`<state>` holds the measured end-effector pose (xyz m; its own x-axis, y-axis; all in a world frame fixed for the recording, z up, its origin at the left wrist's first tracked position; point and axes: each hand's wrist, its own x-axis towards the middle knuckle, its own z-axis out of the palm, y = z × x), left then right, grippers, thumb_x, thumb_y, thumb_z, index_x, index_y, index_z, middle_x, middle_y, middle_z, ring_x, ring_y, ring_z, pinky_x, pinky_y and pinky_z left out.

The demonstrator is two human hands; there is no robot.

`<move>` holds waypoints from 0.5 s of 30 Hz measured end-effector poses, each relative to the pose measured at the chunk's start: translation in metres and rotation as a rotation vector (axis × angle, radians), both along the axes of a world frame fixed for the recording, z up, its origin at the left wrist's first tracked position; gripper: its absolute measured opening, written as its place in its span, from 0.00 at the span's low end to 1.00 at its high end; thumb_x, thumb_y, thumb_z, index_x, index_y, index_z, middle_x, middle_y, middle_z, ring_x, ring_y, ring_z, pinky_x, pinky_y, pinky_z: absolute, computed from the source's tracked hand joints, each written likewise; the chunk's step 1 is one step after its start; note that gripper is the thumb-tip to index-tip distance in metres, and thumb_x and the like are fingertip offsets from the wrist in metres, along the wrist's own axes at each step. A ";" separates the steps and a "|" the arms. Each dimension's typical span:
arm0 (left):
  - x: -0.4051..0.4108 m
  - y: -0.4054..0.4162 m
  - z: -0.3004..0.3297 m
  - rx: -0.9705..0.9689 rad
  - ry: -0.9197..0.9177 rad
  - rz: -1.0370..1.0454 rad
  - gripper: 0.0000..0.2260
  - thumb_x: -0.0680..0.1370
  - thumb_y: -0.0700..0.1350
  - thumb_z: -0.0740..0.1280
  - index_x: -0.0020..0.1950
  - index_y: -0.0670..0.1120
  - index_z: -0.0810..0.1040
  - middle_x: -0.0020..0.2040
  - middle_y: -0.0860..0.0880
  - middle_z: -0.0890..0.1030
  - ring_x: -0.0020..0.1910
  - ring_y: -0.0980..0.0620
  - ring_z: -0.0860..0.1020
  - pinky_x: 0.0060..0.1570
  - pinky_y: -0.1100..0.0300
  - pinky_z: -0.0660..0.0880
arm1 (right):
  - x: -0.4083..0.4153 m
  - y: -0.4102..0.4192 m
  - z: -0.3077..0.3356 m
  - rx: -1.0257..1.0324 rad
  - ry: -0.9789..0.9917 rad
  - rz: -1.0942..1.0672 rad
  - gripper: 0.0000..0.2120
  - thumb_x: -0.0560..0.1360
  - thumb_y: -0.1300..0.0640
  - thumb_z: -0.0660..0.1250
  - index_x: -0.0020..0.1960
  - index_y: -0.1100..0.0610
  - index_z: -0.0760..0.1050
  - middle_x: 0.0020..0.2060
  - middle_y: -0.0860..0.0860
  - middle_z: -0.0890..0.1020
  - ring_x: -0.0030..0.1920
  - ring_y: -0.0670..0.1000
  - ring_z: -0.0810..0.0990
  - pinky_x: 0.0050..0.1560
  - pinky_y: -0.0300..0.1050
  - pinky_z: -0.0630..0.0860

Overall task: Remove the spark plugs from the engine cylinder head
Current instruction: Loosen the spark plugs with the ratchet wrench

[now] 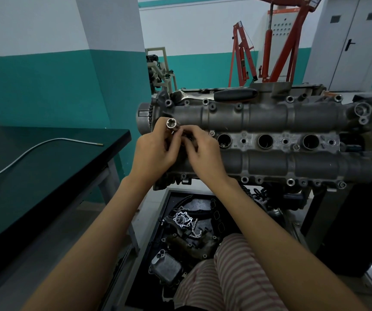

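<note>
Teal-and-white wall behind; my dark bench (46,158) sits left, open floor between. At the grey cast cylinder head's (270,122) left edge, my left hand (152,153) grips a chrome socket (172,125); right hand (203,151) fingers pinch something small, hidden.

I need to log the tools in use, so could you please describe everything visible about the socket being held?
The socket is a shiny, silvery metal tube, its open end tilted up toward the camera and showing a faceted inner wall. The left hand holds it above the cylinder head's left end; the right hand fingers meet it lower down, hiding its lower part.
</note>
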<state>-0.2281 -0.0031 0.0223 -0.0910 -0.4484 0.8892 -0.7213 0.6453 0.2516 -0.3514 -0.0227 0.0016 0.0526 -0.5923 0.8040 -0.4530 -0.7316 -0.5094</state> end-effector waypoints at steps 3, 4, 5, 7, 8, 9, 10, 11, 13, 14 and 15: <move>-0.001 -0.001 0.000 0.002 0.012 0.015 0.13 0.75 0.48 0.67 0.43 0.38 0.71 0.28 0.45 0.75 0.25 0.47 0.73 0.25 0.54 0.68 | 0.000 -0.002 -0.001 0.024 -0.033 -0.030 0.14 0.73 0.62 0.66 0.59 0.60 0.73 0.38 0.38 0.69 0.35 0.34 0.69 0.42 0.23 0.66; -0.001 -0.001 0.000 0.000 0.012 0.019 0.14 0.75 0.48 0.68 0.41 0.38 0.70 0.28 0.46 0.74 0.24 0.48 0.72 0.25 0.55 0.67 | 0.001 -0.002 -0.002 0.027 -0.035 -0.040 0.14 0.72 0.62 0.67 0.58 0.60 0.73 0.39 0.41 0.69 0.35 0.34 0.68 0.43 0.24 0.66; -0.001 -0.001 0.000 -0.005 0.011 0.022 0.15 0.75 0.49 0.68 0.41 0.39 0.69 0.27 0.46 0.74 0.24 0.49 0.71 0.25 0.57 0.66 | 0.001 -0.003 -0.002 0.021 -0.033 -0.046 0.12 0.72 0.63 0.67 0.55 0.60 0.74 0.40 0.42 0.69 0.35 0.35 0.67 0.42 0.25 0.66; -0.002 -0.001 0.000 -0.013 0.015 0.017 0.14 0.75 0.49 0.68 0.42 0.39 0.70 0.28 0.49 0.73 0.24 0.51 0.70 0.25 0.59 0.66 | 0.001 -0.002 -0.001 0.017 -0.009 -0.051 0.07 0.72 0.64 0.66 0.50 0.60 0.75 0.40 0.43 0.70 0.36 0.36 0.67 0.39 0.27 0.65; -0.002 0.000 0.000 -0.015 0.023 0.004 0.12 0.75 0.48 0.68 0.43 0.40 0.72 0.28 0.50 0.73 0.24 0.53 0.70 0.26 0.60 0.66 | 0.001 -0.002 -0.001 0.017 0.006 -0.045 0.06 0.73 0.64 0.65 0.50 0.60 0.75 0.41 0.44 0.71 0.36 0.36 0.67 0.40 0.27 0.65; -0.002 0.000 0.000 -0.013 0.034 -0.015 0.11 0.76 0.48 0.67 0.45 0.40 0.73 0.28 0.51 0.74 0.25 0.54 0.70 0.26 0.60 0.67 | 0.000 -0.001 -0.001 0.014 0.019 -0.032 0.07 0.74 0.65 0.64 0.51 0.60 0.76 0.43 0.45 0.73 0.37 0.37 0.68 0.41 0.26 0.65; -0.001 0.001 0.000 -0.008 0.041 -0.035 0.10 0.76 0.48 0.66 0.48 0.40 0.74 0.28 0.51 0.74 0.25 0.54 0.71 0.26 0.60 0.68 | 0.000 0.000 -0.002 0.011 0.031 -0.016 0.08 0.74 0.65 0.63 0.53 0.60 0.76 0.45 0.47 0.76 0.40 0.38 0.70 0.43 0.26 0.66; -0.001 0.001 -0.001 -0.003 0.043 -0.051 0.10 0.76 0.48 0.64 0.49 0.41 0.74 0.28 0.50 0.75 0.25 0.54 0.71 0.27 0.59 0.68 | 0.000 0.001 -0.002 0.006 0.043 0.000 0.10 0.75 0.64 0.62 0.55 0.60 0.76 0.47 0.49 0.78 0.44 0.41 0.73 0.46 0.26 0.66; 0.000 0.000 -0.001 0.001 0.036 -0.057 0.11 0.76 0.49 0.62 0.47 0.41 0.75 0.28 0.48 0.76 0.25 0.53 0.72 0.28 0.56 0.69 | -0.001 0.002 -0.002 0.002 0.043 0.017 0.12 0.75 0.65 0.62 0.59 0.60 0.75 0.50 0.53 0.79 0.47 0.43 0.75 0.49 0.30 0.69; 0.000 0.000 -0.001 -0.002 0.035 -0.051 0.12 0.76 0.49 0.62 0.45 0.40 0.74 0.28 0.48 0.76 0.25 0.53 0.72 0.27 0.56 0.69 | 0.000 0.002 -0.002 0.006 0.028 0.012 0.14 0.75 0.64 0.63 0.60 0.61 0.73 0.50 0.52 0.79 0.45 0.40 0.74 0.49 0.31 0.69; 0.000 -0.001 -0.001 -0.008 0.037 -0.042 0.13 0.76 0.50 0.64 0.42 0.40 0.72 0.28 0.49 0.74 0.25 0.53 0.71 0.27 0.58 0.68 | 0.000 0.001 -0.002 0.010 0.011 0.001 0.15 0.74 0.64 0.64 0.61 0.61 0.73 0.48 0.50 0.77 0.42 0.36 0.71 0.48 0.30 0.68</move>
<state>-0.2280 -0.0045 0.0214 -0.0765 -0.4377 0.8959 -0.6835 0.6772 0.2725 -0.3515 -0.0212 -0.0003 0.0620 -0.6006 0.7971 -0.4575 -0.7269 -0.5122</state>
